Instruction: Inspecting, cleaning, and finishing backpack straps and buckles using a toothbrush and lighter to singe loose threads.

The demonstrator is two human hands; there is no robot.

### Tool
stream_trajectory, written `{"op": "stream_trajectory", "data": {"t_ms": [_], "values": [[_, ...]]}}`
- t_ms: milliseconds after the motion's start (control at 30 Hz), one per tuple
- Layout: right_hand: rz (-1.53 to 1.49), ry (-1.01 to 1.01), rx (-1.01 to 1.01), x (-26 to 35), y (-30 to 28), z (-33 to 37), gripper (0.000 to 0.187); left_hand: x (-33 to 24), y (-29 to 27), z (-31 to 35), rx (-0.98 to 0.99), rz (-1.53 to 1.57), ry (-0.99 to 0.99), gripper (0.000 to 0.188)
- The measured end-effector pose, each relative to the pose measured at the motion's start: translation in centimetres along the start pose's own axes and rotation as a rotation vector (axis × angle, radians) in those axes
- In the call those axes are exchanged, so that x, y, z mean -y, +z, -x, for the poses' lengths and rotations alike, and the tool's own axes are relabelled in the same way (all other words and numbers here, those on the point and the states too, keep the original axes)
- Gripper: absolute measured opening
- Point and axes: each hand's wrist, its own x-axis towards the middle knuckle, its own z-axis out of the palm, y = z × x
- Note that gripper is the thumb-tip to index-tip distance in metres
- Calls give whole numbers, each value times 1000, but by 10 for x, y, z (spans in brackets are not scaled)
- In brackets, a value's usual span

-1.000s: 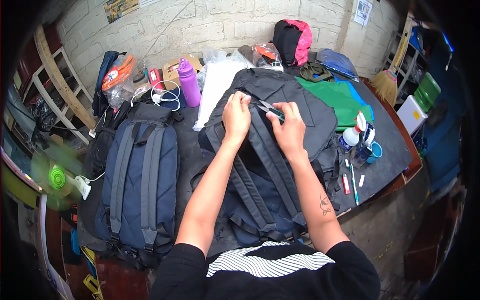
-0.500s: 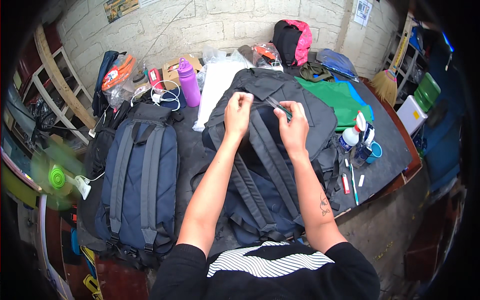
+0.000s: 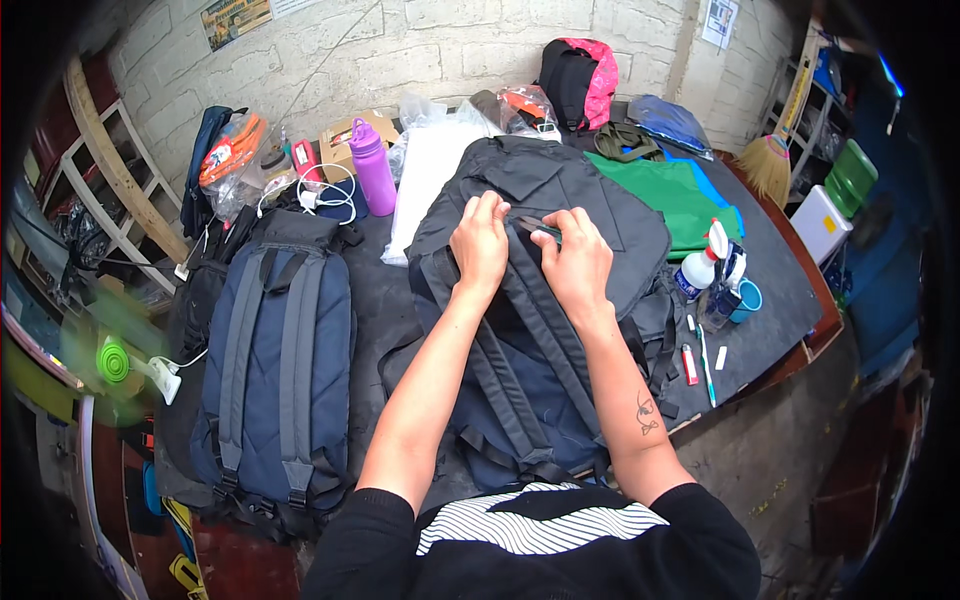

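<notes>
A large dark backpack (image 3: 625,225) lies in front of me on the table, its shoulder straps facing up and running toward my body. Near the top of the straps, my right hand (image 3: 578,258) is closed around thread snips (image 3: 531,223), whose pointed metal blades stick out to the left. My left hand (image 3: 481,248) is pinched shut just left of the blade tips, over the backpack's upper part. Whatever its fingertips hold is too small or hidden to make out.
On the left lies a second navy backpack (image 3: 275,350), with a small green fan (image 3: 113,360) beside it. A purple bottle (image 3: 372,170) and white sheet material (image 3: 430,170) stand behind. Rightward are green fabric (image 3: 655,205), a spray bottle (image 3: 697,270), a blue cup (image 3: 747,301) and a toothbrush (image 3: 707,365).
My right hand has moved left and slightly down with the snips, bringing the blades close to my left fingers. My left hand has shifted a little lower.
</notes>
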Motion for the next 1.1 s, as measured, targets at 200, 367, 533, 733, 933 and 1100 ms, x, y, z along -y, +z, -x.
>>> {"op": "stream_trajectory", "data": {"t_ms": [200,367,533,733,933,1100], "values": [[35,-78,-17,-1,4,-2,17,-11,-3,4,27,-36,5,10],[6,-32,19,-10,6,-3,15,-8,-2,3,-33,3,31,15],[-356,366,58,-46,2,7,34,21,-1,-8,-115,291,-137,20],[-1022,674,237,-74,7,20,50,7,-12,-31,191,230,97,28],[-1006,635,133,-62,8,25,41,-28,-10,-40,820,15,187,19],[-758,452,-63,-60,5,29,28,-9,3,-25,694,147,-168,15]]}}
